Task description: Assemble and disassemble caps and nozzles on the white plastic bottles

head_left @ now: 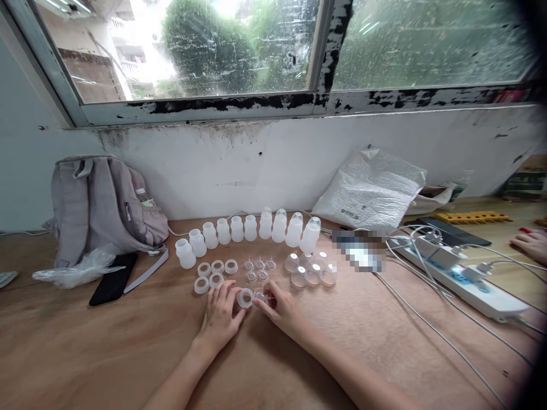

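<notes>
My left hand (220, 316) rests on the wooden table (85, 353) and pinches a white plastic ring (245, 298) between thumb and fingers. My right hand (280, 307) is closed on a small clear nipple piece (261, 296) right beside that ring. Just beyond my hands lie loose white rings (216, 272), clear nipples (258, 269) and clear dome caps (310, 272). Behind them a curved row of small white bottles (248, 230) stands, some with caps on.
A grey backpack (102, 208) leans on the wall at left, with a black phone (113, 278) and a crumpled bag before it. A plastic bag (371, 191), a white power strip (465, 282) with cables, and another person's hand (532, 244) are at right.
</notes>
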A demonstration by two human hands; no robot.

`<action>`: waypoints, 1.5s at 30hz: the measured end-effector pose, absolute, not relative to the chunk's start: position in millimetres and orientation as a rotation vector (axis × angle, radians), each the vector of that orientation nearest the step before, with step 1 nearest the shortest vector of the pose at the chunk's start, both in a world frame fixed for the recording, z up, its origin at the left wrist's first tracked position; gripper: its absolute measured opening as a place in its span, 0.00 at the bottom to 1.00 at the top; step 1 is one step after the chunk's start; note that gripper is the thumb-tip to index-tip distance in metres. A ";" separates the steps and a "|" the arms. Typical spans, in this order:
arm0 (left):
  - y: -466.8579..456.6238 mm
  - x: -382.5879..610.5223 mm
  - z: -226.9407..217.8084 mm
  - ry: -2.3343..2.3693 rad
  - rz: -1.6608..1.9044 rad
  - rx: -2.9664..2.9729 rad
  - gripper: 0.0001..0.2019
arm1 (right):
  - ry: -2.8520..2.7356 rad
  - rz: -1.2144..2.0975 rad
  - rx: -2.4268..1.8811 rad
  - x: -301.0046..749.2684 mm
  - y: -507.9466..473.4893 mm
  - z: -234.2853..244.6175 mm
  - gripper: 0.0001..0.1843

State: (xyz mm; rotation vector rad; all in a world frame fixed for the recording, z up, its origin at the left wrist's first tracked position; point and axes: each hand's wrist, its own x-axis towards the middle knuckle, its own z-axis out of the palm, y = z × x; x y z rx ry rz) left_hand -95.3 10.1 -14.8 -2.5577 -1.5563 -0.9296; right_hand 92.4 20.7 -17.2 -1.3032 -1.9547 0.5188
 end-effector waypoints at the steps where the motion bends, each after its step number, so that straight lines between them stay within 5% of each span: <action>1: 12.4 -97.1 -16.1 -1.581 -0.931 -2.507 0.15 | -1.937 0.498 -1.333 94.1 22.0 -15.7 0.11; 14: 38.1 -111.1 -21.8 -1.776 -0.896 -2.191 0.16 | -1.801 0.263 -1.632 115.8 46.6 -24.7 0.14; 22: 21.9 -104.4 -8.8 -1.802 -0.902 -2.193 0.04 | -1.831 0.252 -1.719 116.0 53.3 -24.5 0.15; 36: 22.5 -109.0 -9.3 -1.839 -0.888 -2.177 0.03 | -1.901 0.352 -1.870 113.7 65.8 -17.0 0.14; 45: 26.0 -114.2 -15.6 -1.902 -0.820 -2.152 0.11 | -1.806 0.476 -1.786 116.8 74.7 -22.3 0.12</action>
